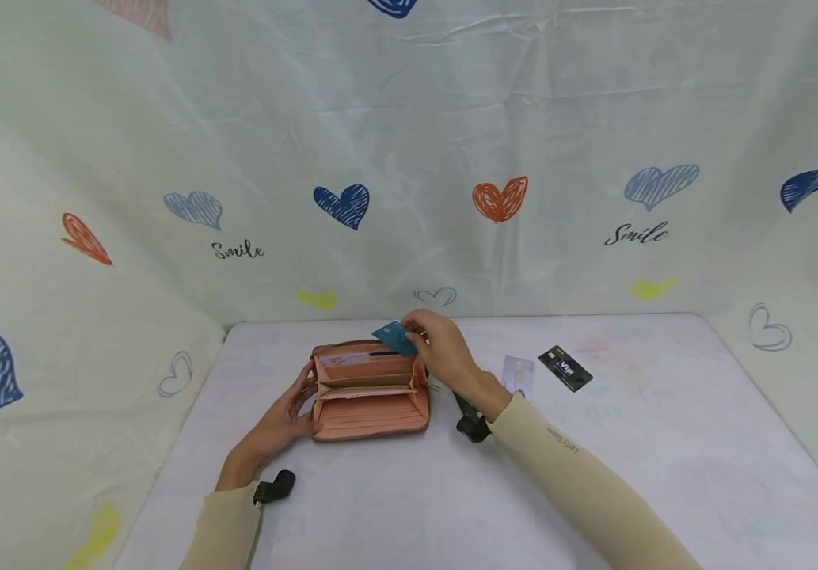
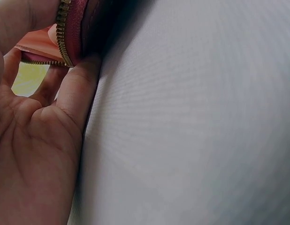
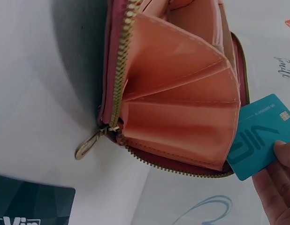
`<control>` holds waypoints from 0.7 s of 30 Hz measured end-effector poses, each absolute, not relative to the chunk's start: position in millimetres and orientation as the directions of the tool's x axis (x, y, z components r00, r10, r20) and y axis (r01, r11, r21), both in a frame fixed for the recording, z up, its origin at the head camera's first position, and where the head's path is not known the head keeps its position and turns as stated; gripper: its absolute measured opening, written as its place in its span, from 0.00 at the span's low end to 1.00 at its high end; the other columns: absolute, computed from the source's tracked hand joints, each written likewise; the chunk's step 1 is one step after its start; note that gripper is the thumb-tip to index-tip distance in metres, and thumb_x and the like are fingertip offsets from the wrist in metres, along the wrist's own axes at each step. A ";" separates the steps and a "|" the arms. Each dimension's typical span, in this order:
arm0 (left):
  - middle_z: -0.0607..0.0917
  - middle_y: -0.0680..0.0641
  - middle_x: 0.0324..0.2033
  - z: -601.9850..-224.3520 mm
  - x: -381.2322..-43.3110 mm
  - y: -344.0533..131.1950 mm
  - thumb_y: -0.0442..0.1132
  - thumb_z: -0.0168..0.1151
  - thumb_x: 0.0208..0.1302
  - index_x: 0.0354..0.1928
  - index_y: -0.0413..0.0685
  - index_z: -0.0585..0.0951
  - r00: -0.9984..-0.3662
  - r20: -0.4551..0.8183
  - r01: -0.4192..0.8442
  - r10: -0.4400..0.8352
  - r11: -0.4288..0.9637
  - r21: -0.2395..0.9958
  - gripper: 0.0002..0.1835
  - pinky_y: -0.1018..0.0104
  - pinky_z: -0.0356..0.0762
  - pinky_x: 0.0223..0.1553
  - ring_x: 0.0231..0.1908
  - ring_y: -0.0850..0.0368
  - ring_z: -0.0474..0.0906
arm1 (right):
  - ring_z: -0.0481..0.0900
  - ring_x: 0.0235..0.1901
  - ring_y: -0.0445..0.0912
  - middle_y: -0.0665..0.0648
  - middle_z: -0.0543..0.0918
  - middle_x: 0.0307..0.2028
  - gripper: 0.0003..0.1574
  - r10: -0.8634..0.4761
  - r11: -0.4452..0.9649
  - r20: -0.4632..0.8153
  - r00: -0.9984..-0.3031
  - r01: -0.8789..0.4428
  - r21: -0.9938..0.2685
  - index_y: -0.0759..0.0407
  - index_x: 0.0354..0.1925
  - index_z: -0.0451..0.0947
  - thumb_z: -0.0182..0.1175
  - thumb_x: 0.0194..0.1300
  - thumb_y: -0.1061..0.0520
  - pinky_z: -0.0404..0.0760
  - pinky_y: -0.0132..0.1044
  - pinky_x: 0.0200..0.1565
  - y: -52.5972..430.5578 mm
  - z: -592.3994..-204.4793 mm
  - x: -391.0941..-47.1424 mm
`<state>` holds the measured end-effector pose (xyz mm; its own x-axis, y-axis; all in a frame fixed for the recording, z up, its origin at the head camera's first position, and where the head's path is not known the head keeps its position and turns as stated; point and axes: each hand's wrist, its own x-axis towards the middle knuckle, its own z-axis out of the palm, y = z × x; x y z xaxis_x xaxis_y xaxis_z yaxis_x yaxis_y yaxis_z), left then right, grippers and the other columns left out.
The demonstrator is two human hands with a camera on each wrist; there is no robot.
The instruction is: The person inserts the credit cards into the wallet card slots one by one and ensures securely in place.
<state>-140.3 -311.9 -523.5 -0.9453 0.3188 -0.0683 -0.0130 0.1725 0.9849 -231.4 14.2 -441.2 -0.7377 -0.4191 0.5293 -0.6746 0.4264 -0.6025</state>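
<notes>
A pink zip wallet [image 1: 371, 418] lies unzipped and spread wide on the table, its salmon pleated compartments showing. My left hand [image 1: 284, 413] grips the wallet's left edge; in the left wrist view its fingers [image 2: 74, 91] reach around the brass zipper. Between thumb and fingers my right hand [image 1: 444, 344] pinches a teal VIP card [image 3: 257, 136] at the wallet's far right corner. The card's lower corner overlaps the pleated side in the right wrist view. A pale card [image 1: 343, 359] shows in the rear slots. The zipper pull [image 3: 88, 144] hangs at the wallet's right end.
Right of the wallet, a black VIP card [image 1: 565, 368] and a pale lilac card [image 1: 519, 372] lie on the white table [image 1: 637, 459], the lilac one partly behind my right wrist. A heart-printed sheet [image 1: 409, 158] rises behind the table.
</notes>
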 end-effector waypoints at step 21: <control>0.45 0.32 0.82 -523.1 -140.3 -310.9 0.27 0.72 0.65 0.87 0.59 0.38 -0.947 -0.076 -0.022 0.313 0.174 0.984 0.62 0.82 0.65 0.61 0.82 0.35 0.41 | 0.87 0.40 0.45 0.53 0.86 0.42 0.11 -0.635 0.579 0.415 -0.651 -0.757 -0.302 0.56 0.50 0.85 0.61 0.76 0.67 0.87 0.39 0.42 3.2 -438.8 -237.7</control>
<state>-140.3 -310.9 -523.1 -0.9468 0.3127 -0.0764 -0.0220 0.1741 0.9845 -237.7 3.2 -438.8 -0.6513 -0.6351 0.4153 -0.7573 0.5789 -0.3023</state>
